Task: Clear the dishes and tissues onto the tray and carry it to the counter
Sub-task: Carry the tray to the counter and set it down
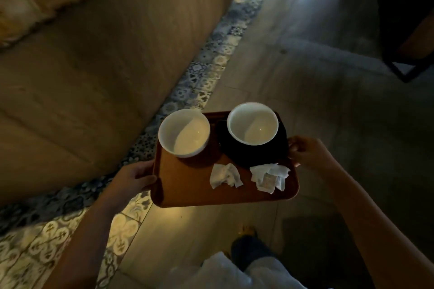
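Note:
I hold an orange-brown tray (187, 192) level above the floor. My left hand (132, 177) grips its left edge and my right hand (307, 151) grips its right edge. On the tray's far left stands a white bowl (184, 132). A second white bowl (252, 123) sits on a black saucer (256, 155) at the far right. Two crumpled white tissues lie on the near half: one (225, 176) in the middle, the other (270, 177) at the right.
A long wooden counter front (98, 73) runs along my left, bordered by a strip of patterned floor tiles (206, 73). Grey floor (317, 65) stretches ahead. A dark chair or table frame (408, 58) stands at the far right. My leg and foot (249, 248) show below.

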`<state>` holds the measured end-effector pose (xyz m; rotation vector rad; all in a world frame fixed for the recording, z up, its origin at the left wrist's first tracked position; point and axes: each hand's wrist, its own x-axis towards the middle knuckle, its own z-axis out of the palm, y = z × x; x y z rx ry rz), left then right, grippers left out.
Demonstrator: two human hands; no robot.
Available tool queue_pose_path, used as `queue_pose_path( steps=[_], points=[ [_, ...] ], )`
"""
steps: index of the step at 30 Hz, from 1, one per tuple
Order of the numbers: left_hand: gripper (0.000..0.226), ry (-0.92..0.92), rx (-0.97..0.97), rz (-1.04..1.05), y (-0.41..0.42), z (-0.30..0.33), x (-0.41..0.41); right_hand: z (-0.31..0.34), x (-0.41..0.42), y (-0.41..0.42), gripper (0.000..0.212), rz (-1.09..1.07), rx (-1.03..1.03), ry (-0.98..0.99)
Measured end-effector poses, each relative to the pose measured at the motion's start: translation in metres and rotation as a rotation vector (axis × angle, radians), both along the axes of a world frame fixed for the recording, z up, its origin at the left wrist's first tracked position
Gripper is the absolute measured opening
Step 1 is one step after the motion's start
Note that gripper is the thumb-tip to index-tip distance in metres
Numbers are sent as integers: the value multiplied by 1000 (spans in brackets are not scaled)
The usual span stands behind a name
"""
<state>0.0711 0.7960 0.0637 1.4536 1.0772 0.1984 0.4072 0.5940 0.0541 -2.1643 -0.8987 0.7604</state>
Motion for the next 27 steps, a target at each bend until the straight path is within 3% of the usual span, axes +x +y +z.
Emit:
queue_pose_path(
  steps=[7,12,27],
  points=[
    [41,-56,12,205,25,4,16,19,53,111,20,204,29,11],
    [33,-112,20,323,47,8,19,30,66,179,17,301,37,30],
    [32,-30,-6,565,200,2,-18,31,36,381,21,401,25,55]
  ],
)
